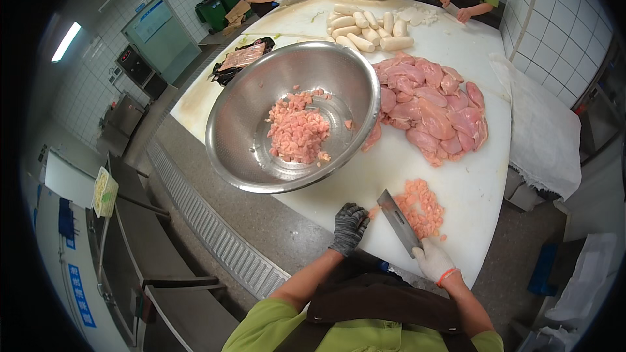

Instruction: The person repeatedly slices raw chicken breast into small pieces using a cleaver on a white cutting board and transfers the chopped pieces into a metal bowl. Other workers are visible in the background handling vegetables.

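Observation:
My right hand (433,260), in a white glove with an orange band at the wrist, grips a cleaver (399,224) whose blade stands between my left hand and a patch of diced raw chicken (424,208). My left hand (350,225), in a grey knit glove, rests with curled fingers on the white cutting surface (459,195), by a small piece of chicken (374,212) left of the blade. Beyond them lies a large heap of raw chicken pieces (433,107). A big steel bowl (234,156) on the left holds more diced chicken (298,129).
Peeled white radishes (367,27) and pale slices (418,14) lie farther back, near a packet of meat in black plastic (244,56). Several co-workers stand at the far edge, some with knives. A white cloth (543,132) hangs at the right edge. A floor drain (210,220) runs left.

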`<state>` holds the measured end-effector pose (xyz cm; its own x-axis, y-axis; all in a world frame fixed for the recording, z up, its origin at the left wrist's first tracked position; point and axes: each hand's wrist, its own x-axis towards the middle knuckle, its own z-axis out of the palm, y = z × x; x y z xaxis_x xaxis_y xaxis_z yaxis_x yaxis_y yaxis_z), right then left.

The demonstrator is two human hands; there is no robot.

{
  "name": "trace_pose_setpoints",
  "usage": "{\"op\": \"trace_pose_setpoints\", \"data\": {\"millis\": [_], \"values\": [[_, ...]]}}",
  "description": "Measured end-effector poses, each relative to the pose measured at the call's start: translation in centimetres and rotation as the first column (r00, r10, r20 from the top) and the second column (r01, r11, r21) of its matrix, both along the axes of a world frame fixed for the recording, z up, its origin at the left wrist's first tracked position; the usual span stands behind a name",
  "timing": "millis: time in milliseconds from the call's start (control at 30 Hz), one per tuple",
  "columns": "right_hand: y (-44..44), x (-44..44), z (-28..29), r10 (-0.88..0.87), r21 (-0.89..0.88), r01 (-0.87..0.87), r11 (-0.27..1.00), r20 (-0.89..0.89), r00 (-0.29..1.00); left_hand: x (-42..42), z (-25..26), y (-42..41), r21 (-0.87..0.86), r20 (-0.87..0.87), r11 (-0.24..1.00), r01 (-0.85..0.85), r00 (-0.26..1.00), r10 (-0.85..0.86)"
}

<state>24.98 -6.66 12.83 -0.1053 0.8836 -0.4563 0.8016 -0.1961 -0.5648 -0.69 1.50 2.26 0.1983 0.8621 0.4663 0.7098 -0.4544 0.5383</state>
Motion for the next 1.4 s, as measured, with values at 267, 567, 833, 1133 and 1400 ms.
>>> {"op": "trace_pose_setpoints", "data": {"millis": [267,567,833,1133,1400], "values": [[0.0,0.1,-0.1,0.007,0.002,-0.007,1.0,-0.01,1.0,-0.1,-0.1,0.1,0.0,0.007,1.0,0.005,1.0,-0.005],[-0.3,0.4,-1.0,0.039,0.065,-0.038,0.997,-0.009,0.999,0.0,-0.2,0.0,0.0,0.006,1.0,-0.004,1.0,0.004],[-0.1,0.1,-0.3,0.013,0.009,-0.012,1.0,-0.017,1.0,-0.1,-0.6,0.1,-0.001,0.006,1.0,-0.002,1.0,0.002],[-0.2,0.1,-0.6,0.011,0.01,-0.011,1.0,-0.027,1.0,0.0,-0.2,0.0,0.003,-0.014,1.0,-0.002,1.0,0.002],[-0.2,0.0,-0.1,0.011,-0.015,-0.011,1.0,-0.01,1.0,-0.1,-0.4,0.1,0.002,0.003,1.0,0.005,1.0,-0.005]]}}
